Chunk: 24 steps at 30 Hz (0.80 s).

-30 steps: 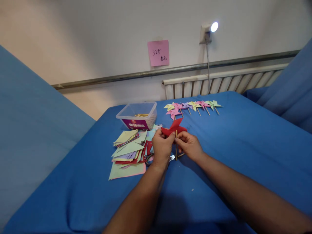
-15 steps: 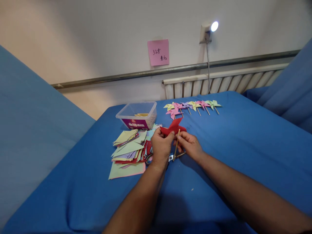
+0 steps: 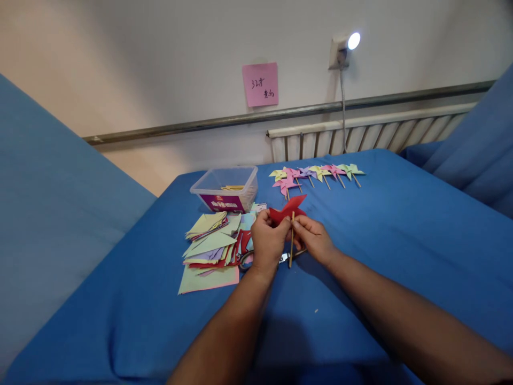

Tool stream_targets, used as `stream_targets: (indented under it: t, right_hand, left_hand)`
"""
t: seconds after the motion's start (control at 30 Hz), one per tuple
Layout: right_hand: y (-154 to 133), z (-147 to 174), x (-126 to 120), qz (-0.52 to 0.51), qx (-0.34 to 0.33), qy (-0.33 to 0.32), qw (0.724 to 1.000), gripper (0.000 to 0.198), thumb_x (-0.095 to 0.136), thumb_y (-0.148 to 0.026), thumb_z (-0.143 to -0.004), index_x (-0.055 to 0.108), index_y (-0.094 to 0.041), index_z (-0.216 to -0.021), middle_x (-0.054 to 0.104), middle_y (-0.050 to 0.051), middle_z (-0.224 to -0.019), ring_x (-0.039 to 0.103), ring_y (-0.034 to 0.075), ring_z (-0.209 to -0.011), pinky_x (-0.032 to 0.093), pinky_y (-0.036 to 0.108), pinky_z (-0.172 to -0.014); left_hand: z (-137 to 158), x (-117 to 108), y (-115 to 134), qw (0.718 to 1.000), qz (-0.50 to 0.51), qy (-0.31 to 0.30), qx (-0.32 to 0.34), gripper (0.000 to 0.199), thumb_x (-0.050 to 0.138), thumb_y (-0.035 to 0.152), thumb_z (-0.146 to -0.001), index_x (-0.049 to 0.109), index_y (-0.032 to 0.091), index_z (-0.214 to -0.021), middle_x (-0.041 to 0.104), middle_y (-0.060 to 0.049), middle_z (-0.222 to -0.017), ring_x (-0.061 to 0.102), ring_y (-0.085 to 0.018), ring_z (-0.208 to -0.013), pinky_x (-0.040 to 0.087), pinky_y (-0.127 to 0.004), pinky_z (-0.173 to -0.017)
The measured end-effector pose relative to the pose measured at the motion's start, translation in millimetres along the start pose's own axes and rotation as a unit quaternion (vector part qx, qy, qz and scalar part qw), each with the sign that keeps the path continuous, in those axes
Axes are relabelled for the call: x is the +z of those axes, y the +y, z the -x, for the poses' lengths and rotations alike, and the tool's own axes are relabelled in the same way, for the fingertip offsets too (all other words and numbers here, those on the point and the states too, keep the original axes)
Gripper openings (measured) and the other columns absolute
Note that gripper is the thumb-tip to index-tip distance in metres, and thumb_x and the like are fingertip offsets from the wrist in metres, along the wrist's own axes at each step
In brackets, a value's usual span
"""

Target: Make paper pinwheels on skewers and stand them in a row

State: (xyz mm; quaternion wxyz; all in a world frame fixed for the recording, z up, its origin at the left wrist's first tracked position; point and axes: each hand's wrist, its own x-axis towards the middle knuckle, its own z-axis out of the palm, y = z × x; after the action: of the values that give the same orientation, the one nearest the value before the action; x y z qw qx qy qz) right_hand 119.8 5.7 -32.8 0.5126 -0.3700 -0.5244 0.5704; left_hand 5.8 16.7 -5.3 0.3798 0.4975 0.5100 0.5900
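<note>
Left hand on pointed red pinwheel

On our counter, we have paper left of our left hand, the box behind that paper with sticks in it, scissors beneath that hand and our right hand, pinwheels behind, right of the box.

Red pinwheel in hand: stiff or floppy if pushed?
Probably light and fairly floppy: the red pinwheel looks like thin folded paper. Its blades may crease if pressed, as they flare outward. The stick beside it looks straight and slender, so likely stiffer.
</note>
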Motion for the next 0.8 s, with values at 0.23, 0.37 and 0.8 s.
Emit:
stream_targets:
  t: [0.23, 0.37, 0.8]
  right_hand:
    - [0.2, 0.6, -0.9, -0.011, -0.009, -0.007, 1.0, 0.036, 0.052, -0.054, -0.082, 0.053, -0.019, -0.075, 0.058, -0.004, -0.06, 0.043, 0.006, -0.038, 0.032, 0.019, -0.037]
    - [1.0, 0.0, -0.7, -0.001, -0.015, -0.005, 1.0, 0.036, 0.051, -0.053, -0.084, 0.053, -0.019, -0.075, 0.057, -0.004, -0.06, 0.044, 0.006, -0.038, 0.033, 0.02, -0.037]
    - [0.1, 0.3, -0.2, 0.012, -0.029, 0.012, 0.999, 0.036, 0.052, -0.052, -0.084, 0.054, -0.018, -0.073, 0.056, -0.005, -0.056, 0.044, 0.005, -0.036, 0.034, 0.019, -0.037]
  left_hand:
    - [1.1, 1.0, 2.0, 1.0, 0.007, -0.002, -0.008, 0.021, 0.073, 0.025, -0.06, 0.057, 0.017, -0.072, 0.062, 0.002, -0.062, 0.054, -0.011, -0.054, 0.041, -0.021, -0.052]
    - [1.6, 1.2, 3.8, 1.0, 0.009, -0.002, -0.009, 0.021, 0.073, 0.025, -0.06, 0.057, 0.017, -0.071, 0.061, 0.002, -0.061, 0.054, -0.011, -0.054, 0.041, -0.021, -0.053]
    - [1.2, 1.1, 3.7, 1.0, 0.007, 0.0, -0.008, 0.022, 0.073, 0.025, -0.06, 0.058, 0.016, -0.072, 0.062, 0.003, -0.062, 0.054, -0.01, -0.053, 0.041, -0.021, -0.054]
